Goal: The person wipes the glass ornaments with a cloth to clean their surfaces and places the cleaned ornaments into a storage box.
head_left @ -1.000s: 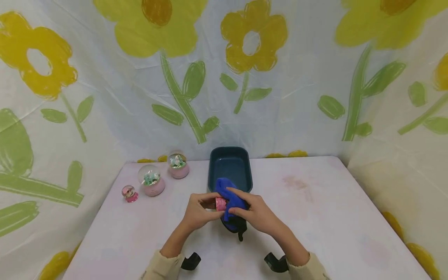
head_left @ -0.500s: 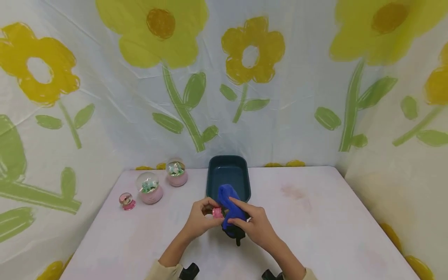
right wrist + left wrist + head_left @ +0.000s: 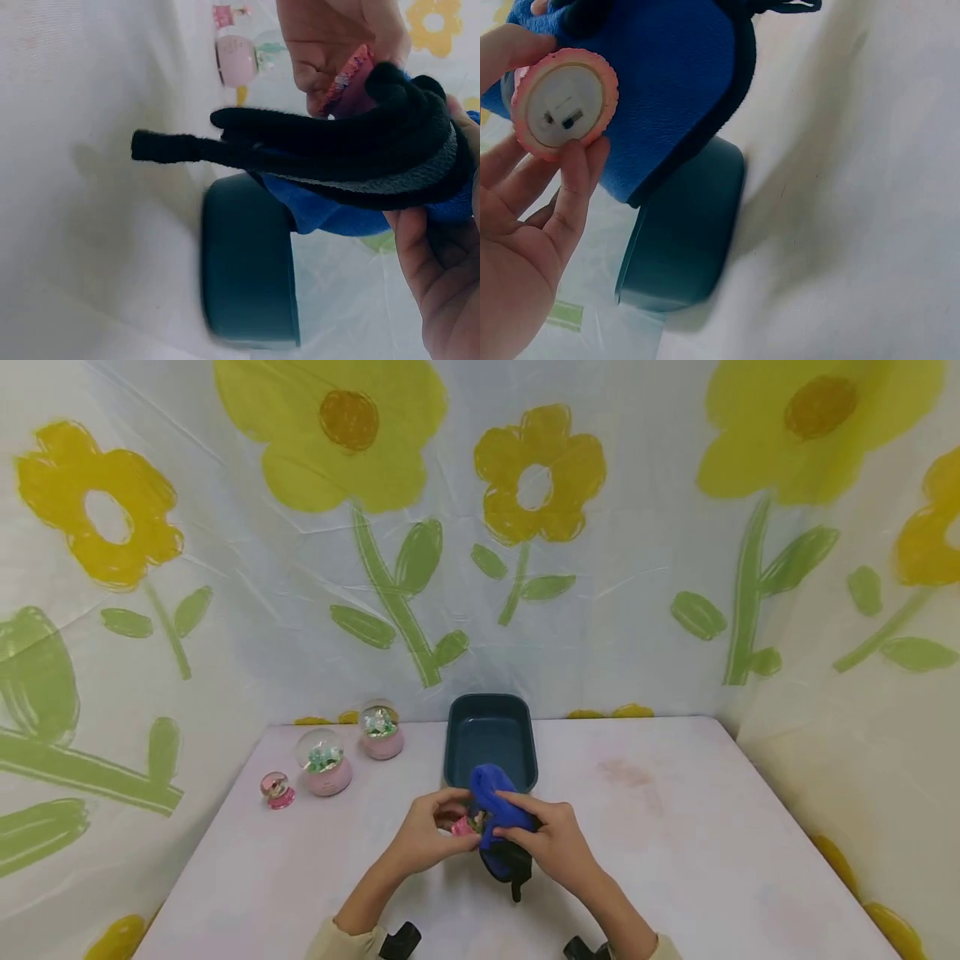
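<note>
In the head view my left hand [image 3: 423, 833] holds a small snow globe by its pink base [image 3: 463, 827]. The left wrist view shows the round underside of that base [image 3: 566, 105], pale in the middle with a scalloped pink rim, between thumb and fingers. My right hand [image 3: 555, 839] pinches a folded blue cloth [image 3: 501, 810] with black edging, wrapped against the globe's clear end. Most of the globe is hidden by cloth and fingers. A black strap [image 3: 169, 146] hangs from the cloth in the right wrist view. Both hands are raised in front of a dark teal tray [image 3: 491, 747].
Several things stand on the pale table [image 3: 637, 860]: a large pink-based snow globe [image 3: 327, 774], another snow globe [image 3: 382, 743] behind it, and a tiny pink one [image 3: 278, 795] at left. A flowered sheet [image 3: 622, 610] hangs behind the table.
The head view has tipped upward, so everything sits lower in it. The held globe's pink base has turned and tilted down to the left, while the cloth stays against it.
</note>
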The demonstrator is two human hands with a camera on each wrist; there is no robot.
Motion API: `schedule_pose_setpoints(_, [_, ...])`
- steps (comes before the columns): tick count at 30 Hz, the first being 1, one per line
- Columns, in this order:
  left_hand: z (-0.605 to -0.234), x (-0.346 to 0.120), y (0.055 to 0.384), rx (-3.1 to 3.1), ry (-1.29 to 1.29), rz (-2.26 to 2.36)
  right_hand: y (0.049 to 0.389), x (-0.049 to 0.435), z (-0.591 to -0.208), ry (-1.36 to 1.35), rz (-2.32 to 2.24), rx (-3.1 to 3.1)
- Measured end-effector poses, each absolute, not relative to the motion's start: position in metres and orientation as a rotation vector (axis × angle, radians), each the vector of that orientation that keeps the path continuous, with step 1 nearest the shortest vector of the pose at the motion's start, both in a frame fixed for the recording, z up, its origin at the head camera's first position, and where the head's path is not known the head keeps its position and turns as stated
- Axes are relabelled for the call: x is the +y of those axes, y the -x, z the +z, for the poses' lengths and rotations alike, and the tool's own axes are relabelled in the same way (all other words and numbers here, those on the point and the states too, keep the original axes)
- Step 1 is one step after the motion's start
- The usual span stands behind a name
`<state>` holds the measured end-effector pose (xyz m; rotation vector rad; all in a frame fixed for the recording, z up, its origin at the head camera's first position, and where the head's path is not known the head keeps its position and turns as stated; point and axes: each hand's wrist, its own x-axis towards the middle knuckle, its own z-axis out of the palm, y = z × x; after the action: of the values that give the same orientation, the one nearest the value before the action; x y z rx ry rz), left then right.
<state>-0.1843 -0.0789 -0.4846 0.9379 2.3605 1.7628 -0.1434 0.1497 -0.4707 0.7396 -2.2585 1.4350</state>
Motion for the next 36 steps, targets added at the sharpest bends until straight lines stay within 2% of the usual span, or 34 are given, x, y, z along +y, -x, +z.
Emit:
schedule_pose_setpoints(11, [-0.484, -0.085, 0.205, 2.34, -0.838, 1.802, 0.15, 0.158, -0.458, -0.64, 1.396, -2.321])
schedule_pose_setpoints(21, [-0.473, -0.087, 0.24, 2.524, -0.885, 1.734, 0.132, 0.169, -0.424, -0.627, 1.473, -2.331])
schedule_pose_setpoints(28, [-0.455, -0.089, 0.266, 2.541, -0.858, 1.789, 0.146, 0.185, -0.458, -0.567, 1.533, -2.332])
schedule_pose_setpoints(36, [-0.448, -0.07, 0.297, 2.523, -0.858, 1.863, 0.143, 0.199, -0.463, -0.463, 1.576, -2.322])
